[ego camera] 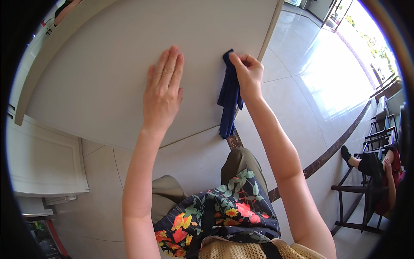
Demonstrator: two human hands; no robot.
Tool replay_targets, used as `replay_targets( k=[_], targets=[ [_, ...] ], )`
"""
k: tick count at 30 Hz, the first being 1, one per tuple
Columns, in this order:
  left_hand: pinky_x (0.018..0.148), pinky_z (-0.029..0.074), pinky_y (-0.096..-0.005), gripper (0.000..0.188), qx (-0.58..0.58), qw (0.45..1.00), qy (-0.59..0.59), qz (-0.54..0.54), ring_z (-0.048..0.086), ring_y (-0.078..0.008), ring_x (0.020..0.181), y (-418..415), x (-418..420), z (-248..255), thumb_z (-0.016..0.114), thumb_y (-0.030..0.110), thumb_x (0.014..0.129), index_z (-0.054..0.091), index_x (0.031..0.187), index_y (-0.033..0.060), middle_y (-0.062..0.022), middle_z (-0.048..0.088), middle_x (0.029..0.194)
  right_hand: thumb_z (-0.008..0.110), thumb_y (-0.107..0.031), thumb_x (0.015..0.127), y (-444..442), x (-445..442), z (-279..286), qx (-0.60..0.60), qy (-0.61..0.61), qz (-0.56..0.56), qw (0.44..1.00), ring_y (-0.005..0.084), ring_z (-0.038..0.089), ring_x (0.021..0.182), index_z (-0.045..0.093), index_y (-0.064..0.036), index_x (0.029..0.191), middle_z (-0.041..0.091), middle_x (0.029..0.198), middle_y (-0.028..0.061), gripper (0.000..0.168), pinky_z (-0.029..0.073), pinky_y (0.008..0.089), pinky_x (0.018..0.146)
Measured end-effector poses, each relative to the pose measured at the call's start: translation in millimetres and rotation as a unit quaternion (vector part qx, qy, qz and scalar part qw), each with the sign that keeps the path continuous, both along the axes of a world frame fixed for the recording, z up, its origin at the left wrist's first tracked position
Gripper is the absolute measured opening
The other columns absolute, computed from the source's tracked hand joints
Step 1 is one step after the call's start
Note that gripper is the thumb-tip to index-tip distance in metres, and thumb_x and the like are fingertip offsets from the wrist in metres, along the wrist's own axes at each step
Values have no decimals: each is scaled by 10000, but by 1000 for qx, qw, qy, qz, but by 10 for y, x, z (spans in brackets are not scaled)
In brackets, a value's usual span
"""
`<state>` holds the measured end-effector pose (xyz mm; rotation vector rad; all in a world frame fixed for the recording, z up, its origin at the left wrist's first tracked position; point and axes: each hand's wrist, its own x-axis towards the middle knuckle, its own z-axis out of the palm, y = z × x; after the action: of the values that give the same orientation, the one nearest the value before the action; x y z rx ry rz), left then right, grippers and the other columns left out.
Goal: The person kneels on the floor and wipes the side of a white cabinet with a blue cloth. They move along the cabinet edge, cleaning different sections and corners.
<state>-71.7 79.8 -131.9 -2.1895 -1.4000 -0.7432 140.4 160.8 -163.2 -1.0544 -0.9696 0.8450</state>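
A large, smooth white panel (pixel 106 71) fills the space before me, with a beige edge strip along its right side. My left hand (pixel 162 87) lies flat on or just over the panel, palm towards it and fingers stretched out, holding nothing. To its right, close to the panel's edge, my right hand (pixel 249 74) pinches a dark blue cloth (pixel 229 94) near its top between thumb and fingers. The cloth hangs in long folds, and its lower end reaches past the panel's bottom edge over the floor.
White cabinets (pixel 45 155) stand at the left. A seated person (pixel 378 168) is at the far right beside dark-framed chairs (pixel 365 194). Glossy floor tiles (pixel 291 64) with a brown marble strip (pixel 330 155) stretch right towards a bright doorway. A floral apron (pixel 226 213) covers my lap.
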Motion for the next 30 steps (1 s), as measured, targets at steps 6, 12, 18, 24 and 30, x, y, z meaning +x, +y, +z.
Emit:
replay_targets(
  k=[6, 12, 18, 24, 30],
  targets=[
    [1151, 363, -465, 900, -7, 1000, -2, 1, 284, -236, 1473, -5, 9, 6, 779, 11, 731, 359, 1519, 125, -24, 271, 1612, 790, -208, 827, 36, 16, -138, 17, -6, -12, 1000, 46, 495, 631, 686, 14, 776, 607, 684, -23, 250, 397, 213, 582],
    [1150, 363, -462, 895, 10, 1000, 14, 12, 286, -232, 1473, -15, -25, -16, 778, 16, 729, 365, 1516, 121, -25, 273, 1612, 780, -214, 829, -72, -98, 79, 20, -26, -2, 999, 46, 494, 622, 693, 28, 786, 609, 674, -18, 261, 400, 223, 571],
    [1155, 354, -459, 898, -6, 1000, -3, 3, 283, -232, 1474, -43, 23, 41, 773, 6, 731, 357, 1520, 118, -26, 273, 1612, 768, -186, 835, -81, -124, -46, 37, -39, -18, 998, 55, 542, 625, 696, 40, 792, 636, 676, 5, 241, 434, 225, 585],
    [1151, 360, -457, 916, -4, 1000, -4, 5, 285, -230, 1474, -55, 10, 25, 781, 7, 722, 350, 1523, 119, -26, 267, 1615, 768, -185, 836, -114, -204, 66, 24, -20, 0, 1000, 55, 543, 635, 691, 36, 786, 637, 686, 4, 240, 437, 223, 594],
    [1155, 355, -454, 903, 0, 1000, 8, 7, 278, -227, 1476, -19, 3, -2, 777, 35, 742, 340, 1528, 119, -25, 249, 1621, 771, -182, 837, -111, -125, -199, 5, -18, -6, 1000, 52, 534, 636, 694, 33, 799, 631, 692, -5, 231, 426, 215, 592]
  ],
)
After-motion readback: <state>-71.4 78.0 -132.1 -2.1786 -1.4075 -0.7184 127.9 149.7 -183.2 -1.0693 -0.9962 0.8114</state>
